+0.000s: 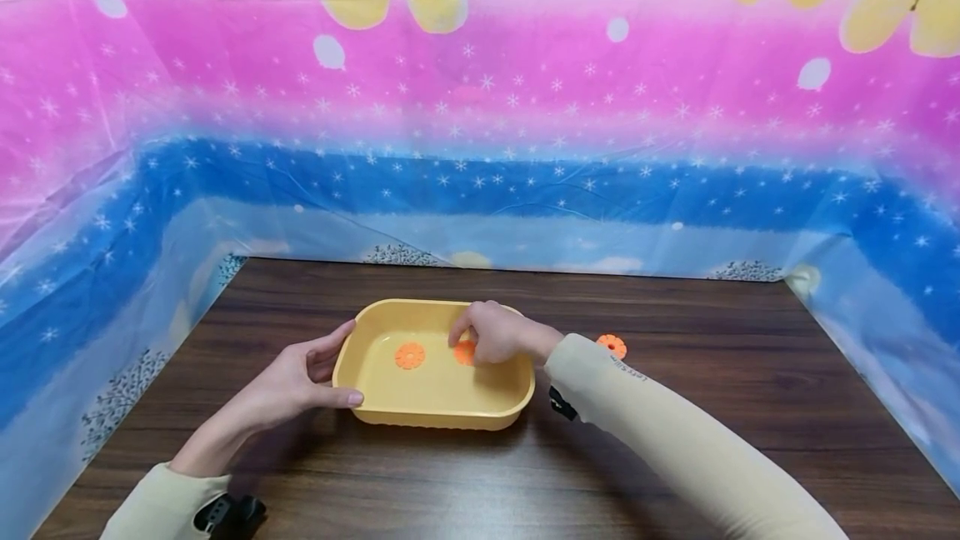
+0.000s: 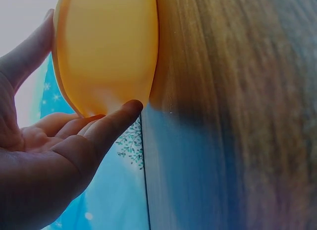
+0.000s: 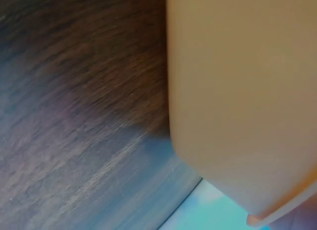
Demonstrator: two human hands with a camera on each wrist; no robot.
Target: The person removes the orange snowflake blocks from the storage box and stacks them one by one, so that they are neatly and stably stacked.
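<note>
A yellow plastic basin (image 1: 435, 417) stands on the table, its end also filling much of the left wrist view. My left hand (image 1: 300, 377) grips its left end, thumb on the near corner and fingers along the outer side. Inside the basin, my right hand (image 1: 498, 333) reaches down with bent fingers at an orange flower-shaped disc (image 1: 464, 352), which it seems to pinch. That hand partly covers the disc. Another such disc, an orange one with a scalloped edge (image 1: 409, 356), lies flat on the basin floor, left of the right hand.
A third orange disc (image 1: 612, 346) lies on the table right of the basin, partly behind the right sleeve (image 1: 637, 407). Dark wood-grain tabletop (image 1: 697, 332) surrounds the basin. A pink and blue patterned cloth (image 1: 525, 182) hangs around the back and sides.
</note>
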